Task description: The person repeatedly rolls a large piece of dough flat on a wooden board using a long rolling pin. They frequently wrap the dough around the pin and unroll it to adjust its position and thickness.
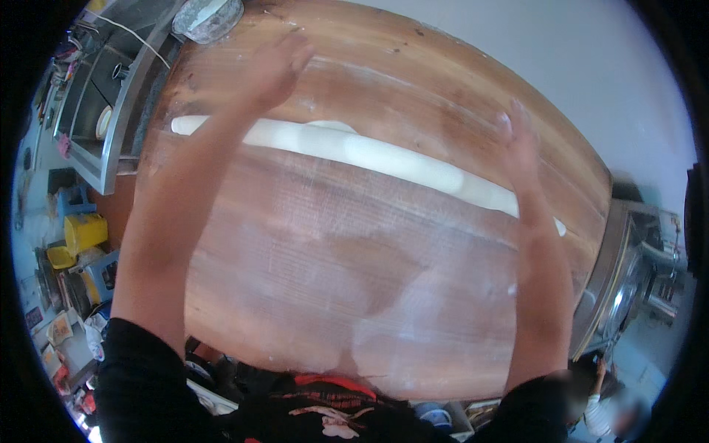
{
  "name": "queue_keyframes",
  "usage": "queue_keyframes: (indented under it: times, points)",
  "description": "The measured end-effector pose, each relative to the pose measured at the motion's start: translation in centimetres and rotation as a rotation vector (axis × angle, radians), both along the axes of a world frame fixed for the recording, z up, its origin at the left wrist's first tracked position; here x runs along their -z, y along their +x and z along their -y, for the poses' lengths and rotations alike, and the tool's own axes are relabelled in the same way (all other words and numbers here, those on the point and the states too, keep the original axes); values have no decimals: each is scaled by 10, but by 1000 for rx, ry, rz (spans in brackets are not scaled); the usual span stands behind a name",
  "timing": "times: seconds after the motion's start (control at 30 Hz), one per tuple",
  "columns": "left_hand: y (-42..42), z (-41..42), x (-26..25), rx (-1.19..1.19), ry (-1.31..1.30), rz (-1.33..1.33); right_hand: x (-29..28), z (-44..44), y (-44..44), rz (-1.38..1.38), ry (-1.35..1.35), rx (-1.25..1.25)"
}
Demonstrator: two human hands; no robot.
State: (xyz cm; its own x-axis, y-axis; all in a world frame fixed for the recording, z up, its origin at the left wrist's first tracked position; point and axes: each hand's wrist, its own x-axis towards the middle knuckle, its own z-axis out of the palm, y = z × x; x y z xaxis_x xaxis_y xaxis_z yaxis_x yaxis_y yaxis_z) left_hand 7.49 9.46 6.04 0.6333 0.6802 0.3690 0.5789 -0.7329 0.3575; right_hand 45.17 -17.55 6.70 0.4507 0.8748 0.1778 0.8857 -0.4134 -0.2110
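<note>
A long white roll (388, 158) lies slantwise across the floured wooden board (354, 260). It looks like dough wound round a rolling pin, though the core cannot be made out. A small flap of the same dough (333, 126) shows behind it. My left hand (283, 67), blurred, is beyond the roll's left part and holds nothing. On the far side of the roll's right end is my right hand (520, 135), also free, thumb apart from the fingers. Both forearms cross over the roll and hide parts of it.
A floury clear bowl (208, 21) stands at the board's far left corner. Left of the board is a metal-framed glass case (111, 127). A pale wall (554, 61) borders the far side. Metal equipment (609, 277) adjoins the right edge, and a person (601, 415) is at lower right.
</note>
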Motion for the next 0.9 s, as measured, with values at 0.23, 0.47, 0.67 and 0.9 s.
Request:
queue_keyframes:
  times: [0.23, 0.47, 0.67, 0.9]
  points:
    - [-13, 36, 6, 158, 110, -291, 15, 42, 38, -86, -189, -84]
    - [30, 34, 33, 113, -19, -472, 25, 24, 19, -67, -210, -293]
    - [-16, 86, 42, 66, -62, -697, 19, 63, -16, -59, -439, -241]
    - [-202, 365, 46, 206, -319, -514, 20, 353, -173, -155, -444, -435]
